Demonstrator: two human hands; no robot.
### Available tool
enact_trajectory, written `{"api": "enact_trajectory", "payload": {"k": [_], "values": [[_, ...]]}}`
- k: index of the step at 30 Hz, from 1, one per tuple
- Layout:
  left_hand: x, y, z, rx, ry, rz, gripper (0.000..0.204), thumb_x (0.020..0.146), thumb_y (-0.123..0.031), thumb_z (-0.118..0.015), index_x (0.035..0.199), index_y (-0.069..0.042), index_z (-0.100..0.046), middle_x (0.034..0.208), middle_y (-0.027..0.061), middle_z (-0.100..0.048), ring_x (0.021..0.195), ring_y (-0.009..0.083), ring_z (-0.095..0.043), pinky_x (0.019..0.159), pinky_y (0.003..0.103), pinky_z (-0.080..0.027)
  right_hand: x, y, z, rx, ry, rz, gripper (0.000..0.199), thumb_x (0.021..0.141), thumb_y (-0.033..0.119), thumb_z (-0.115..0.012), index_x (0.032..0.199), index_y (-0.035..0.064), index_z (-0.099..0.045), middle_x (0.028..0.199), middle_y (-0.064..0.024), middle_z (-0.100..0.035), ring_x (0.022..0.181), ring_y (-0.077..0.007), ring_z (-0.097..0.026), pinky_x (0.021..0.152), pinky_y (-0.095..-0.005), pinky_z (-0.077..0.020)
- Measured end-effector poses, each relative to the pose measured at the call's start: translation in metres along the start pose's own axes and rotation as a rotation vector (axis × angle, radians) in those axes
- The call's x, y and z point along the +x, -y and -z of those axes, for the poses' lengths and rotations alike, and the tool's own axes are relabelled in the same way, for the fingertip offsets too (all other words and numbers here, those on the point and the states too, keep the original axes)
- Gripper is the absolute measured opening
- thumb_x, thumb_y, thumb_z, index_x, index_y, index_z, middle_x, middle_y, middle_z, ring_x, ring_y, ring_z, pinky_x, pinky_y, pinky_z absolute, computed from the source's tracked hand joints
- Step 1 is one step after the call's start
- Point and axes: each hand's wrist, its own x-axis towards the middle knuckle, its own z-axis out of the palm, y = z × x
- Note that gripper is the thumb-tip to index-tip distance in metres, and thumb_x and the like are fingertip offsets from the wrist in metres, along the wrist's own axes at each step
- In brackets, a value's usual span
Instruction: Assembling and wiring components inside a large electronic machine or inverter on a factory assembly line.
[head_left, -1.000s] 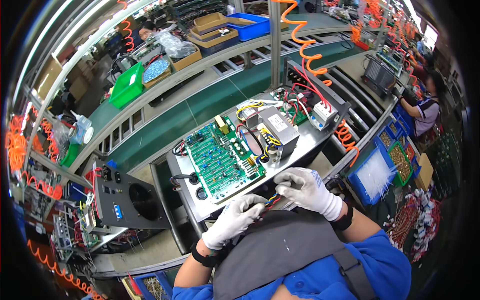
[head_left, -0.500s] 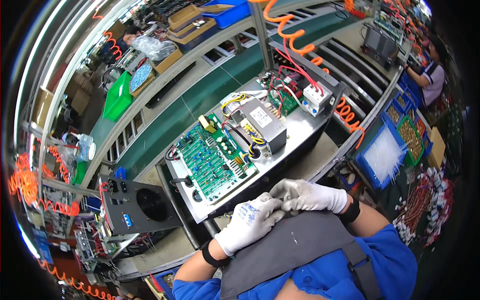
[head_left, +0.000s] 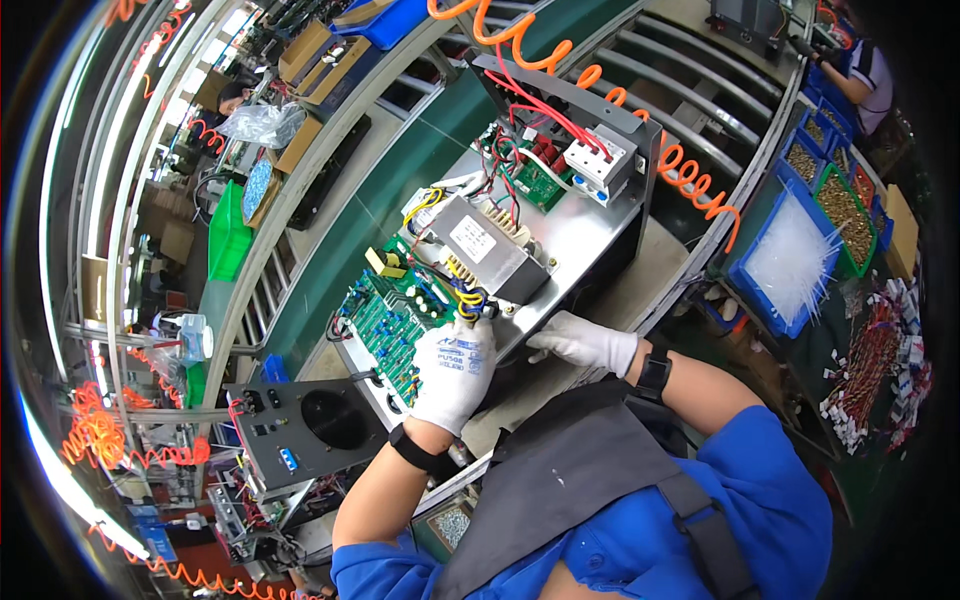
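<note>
My left hand [head_left: 455, 372], in a white glove, reaches over the near end of the green circuit board [head_left: 385, 318]. Its fingertips close on a yellow and blue wire bundle [head_left: 470, 300] beside the grey transformer [head_left: 483, 245]; the hand's back partly hides the grip. My gloved right hand [head_left: 588, 345] is by the near edge of the metal chassis plate [head_left: 575, 265], its fingers bent together. Whatever they may hold is hidden. A white breaker block [head_left: 600, 160] with red cables stands at the plate's far right, near a smaller green board [head_left: 543, 185].
Left of the plate stands a black panel with a round fan opening [head_left: 335, 420]. Orange coiled hoses [head_left: 690, 180] hang above the roller conveyor [head_left: 690, 75]. On the right are a blue tray of clear strips [head_left: 790, 250], a green bin of small fittings [head_left: 845, 220] and bundled wires [head_left: 870, 360].
My hands, together in front of my apron before, have parted. The left has moved forward onto the wire bundle; the right has moved up to the plate's near edge. The view has shifted.
</note>
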Motion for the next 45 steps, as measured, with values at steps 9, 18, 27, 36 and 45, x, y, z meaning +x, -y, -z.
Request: {"api": "enact_trajectory", "payload": {"k": [9, 18, 27, 36, 45], "values": [[0.014, -0.017, -0.005, 0.189, 0.19, 0.049, 0.01, 0.084, -0.014, -0.056, 0.075, -0.01, -0.06, 0.061, 0.0094, -0.061, 0.055, 0.0278, -0.063, 0.051, 0.038, -0.048, -0.004, 0.003, 0.05, 0.02, 0.271, -0.114, 0.037, 0.097, 0.027, -0.053, 0.121, -0.0012, -0.058, 0.109, -0.0099, -0.067, 0.093, -0.016, -0.064, 0.083, -0.0306, -0.0522], [0.019, -0.027, 0.009, 0.153, 0.305, 0.167, 0.008, 0.083, -0.014, -0.056, 0.078, -0.01, -0.061, 0.062, 0.0099, -0.061, 0.057, 0.0274, -0.063, 0.054, 0.039, -0.049, 0.038, -0.077, 0.03, -0.219, 0.111, 0.438, 0.047, 0.084, -0.003, -0.055, 0.13, 0.0093, -0.053, 0.124, -0.0143, -0.059, 0.116, -0.0302, -0.056, 0.094, -0.037, -0.0479], [0.023, -0.006, -0.002, 0.101, 0.188, 0.039, 0.005, 0.079, -0.012, -0.056, 0.078, -0.011, -0.061, 0.063, 0.0067, -0.059, 0.055, 0.0254, -0.061, 0.046, 0.039, -0.046, 0.031, -0.023, 0.029, 0.091, 0.287, 0.316, 0.042, 0.089, -0.005, -0.053, 0.13, 0.0064, -0.054, 0.131, -0.0078, -0.055, 0.123, -0.0234, -0.051, 0.104, -0.0352, -0.0406], [0.011, -0.011, 0.008, 0.106, 0.311, 0.068, 0.01, 0.083, -0.018, -0.06, 0.083, -0.008, -0.057, 0.065, 0.0128, -0.062, 0.058, 0.0293, -0.063, 0.052, 0.041, -0.048, 0.028, -0.023, 0.017, -0.189, 0.209, 0.403, 0.053, 0.079, -0.011, -0.048, 0.13, 0.005, -0.054, 0.133, -0.0071, -0.055, 0.128, -0.0196, -0.046, 0.107, -0.033, -0.0361], [0.022, -0.009, 0.013, 0.039, 0.419, 0.154, 0.021, 0.089, -0.025, -0.056, 0.09, -0.007, -0.068, 0.069, 0.0147, -0.065, 0.062, 0.0302, -0.064, 0.058, 0.039, -0.049, 0.037, -0.038, 0.024, -0.199, 0.254, 0.449, 0.044, 0.087, -0.004, -0.05, 0.13, 0.0045, -0.054, 0.133, -0.0079, -0.055, 0.126, -0.0221, -0.047, 0.107, -0.0361, -0.035]]}}
